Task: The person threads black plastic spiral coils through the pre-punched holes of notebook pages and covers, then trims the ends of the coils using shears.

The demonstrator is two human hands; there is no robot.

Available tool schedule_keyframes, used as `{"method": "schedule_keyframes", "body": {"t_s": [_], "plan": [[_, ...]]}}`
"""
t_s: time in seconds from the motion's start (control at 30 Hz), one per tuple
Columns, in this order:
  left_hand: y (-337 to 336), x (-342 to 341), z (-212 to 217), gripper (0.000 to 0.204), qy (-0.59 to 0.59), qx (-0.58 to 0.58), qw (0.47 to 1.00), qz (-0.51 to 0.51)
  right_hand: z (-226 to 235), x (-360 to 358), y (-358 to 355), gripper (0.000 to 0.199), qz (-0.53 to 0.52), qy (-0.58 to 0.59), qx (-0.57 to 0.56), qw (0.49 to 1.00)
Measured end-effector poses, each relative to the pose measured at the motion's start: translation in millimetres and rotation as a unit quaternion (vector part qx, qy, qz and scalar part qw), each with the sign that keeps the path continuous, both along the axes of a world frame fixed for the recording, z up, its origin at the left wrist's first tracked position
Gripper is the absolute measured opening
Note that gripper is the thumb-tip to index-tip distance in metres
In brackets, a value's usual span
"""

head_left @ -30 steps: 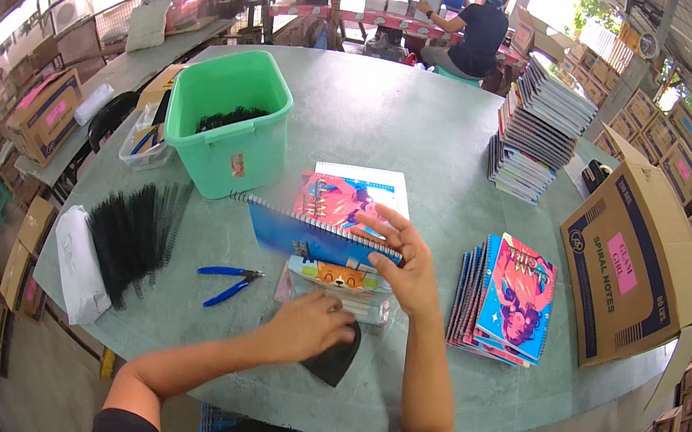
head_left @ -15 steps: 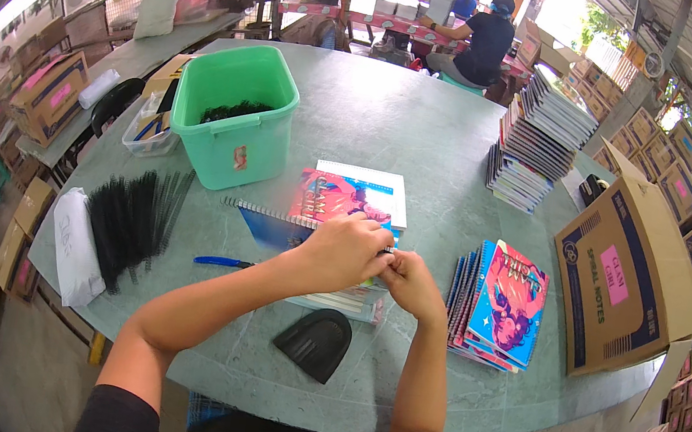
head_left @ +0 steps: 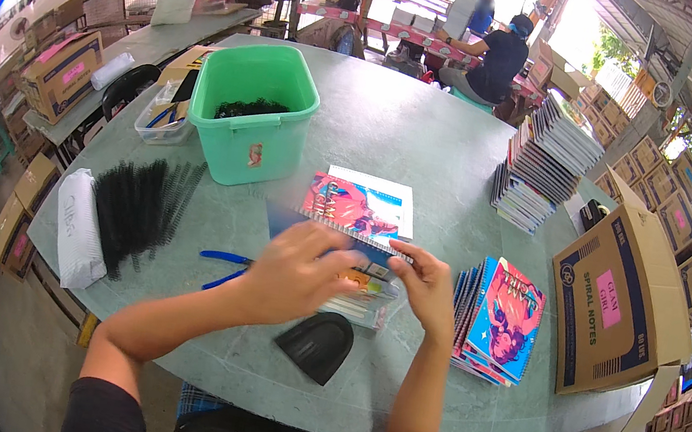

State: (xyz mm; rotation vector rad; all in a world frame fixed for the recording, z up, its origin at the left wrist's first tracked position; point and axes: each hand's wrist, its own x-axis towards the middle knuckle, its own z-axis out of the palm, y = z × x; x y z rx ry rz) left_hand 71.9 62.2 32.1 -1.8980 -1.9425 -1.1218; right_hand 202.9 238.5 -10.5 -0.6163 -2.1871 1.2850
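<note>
My right hand (head_left: 424, 287) pinches the right end of the coil on a blue-covered spiral notebook (head_left: 282, 218), which is tilted up off the table. Blurred by motion, my left hand (head_left: 302, 274) hovers in front of that notebook with thumb and fingers apart, and nothing shows between them. Pliers with blue handles (head_left: 217, 280) lie just left of my left hand; their jaws are hidden. Below the raised notebook are more notebooks (head_left: 359, 311), partly covered by my hands. Behind it rests a pink-covered notebook (head_left: 347, 206) on a white one. A black rounded pad (head_left: 314, 346) lies nearest me.
Black plastic coils (head_left: 139, 209) and a white wrapped bundle (head_left: 81, 227) lie left. A green tub (head_left: 250, 145) holds more coils. Notebook stacks (head_left: 503, 322) (head_left: 544, 160) and an open carton (head_left: 617, 298) stand right. Another person (head_left: 498, 65) sits beyond the table.
My left hand has come away from the coil's right end, moving left and toward me. The pliers' handles now show spread apart. The view has shifted slightly.
</note>
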Motion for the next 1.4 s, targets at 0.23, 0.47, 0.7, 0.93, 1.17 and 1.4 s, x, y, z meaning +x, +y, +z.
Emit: {"method": "schedule_keyframes", "body": {"t_s": [0.23, 0.47, 0.7, 0.93, 1.17, 1.4], "plan": [[-114.1, -108.5, -112.0, 0.041, 0.011, -0.317, 0.942, 0.109, 6.3, -7.8, 15.7, 0.025, 0.031, 0.041, 0.054, 0.997], [-105.0, -97.1, -106.9, 0.036, -0.226, -0.265, 0.926, 0.144, 70.8, -99.1, -54.4, 0.035, 0.102, -0.113, 0.316, 0.936], [-81.8, -80.1, -34.7, 0.031, -0.524, -0.144, 0.836, 0.075, 71.1, -157.4, -72.2, 0.03, 0.256, -0.098, 0.162, 0.948], [-73.9, -85.3, -39.0, 0.035, -0.364, -0.14, 0.912, 0.129, 60.3, -149.3, -77.6, 0.029, 0.283, -0.058, 0.2, 0.936], [-80.5, -87.3, -53.3, 0.031, -0.199, -0.072, 0.962, 0.174, 61.1, -148.8, -89.1, 0.029, 0.272, -0.065, 0.21, 0.937], [-81.4, -90.1, -50.6, 0.027, -0.143, -0.079, 0.969, 0.183, 56.6, -146.3, -86.1, 0.031, 0.245, -0.028, 0.234, 0.94]]}}
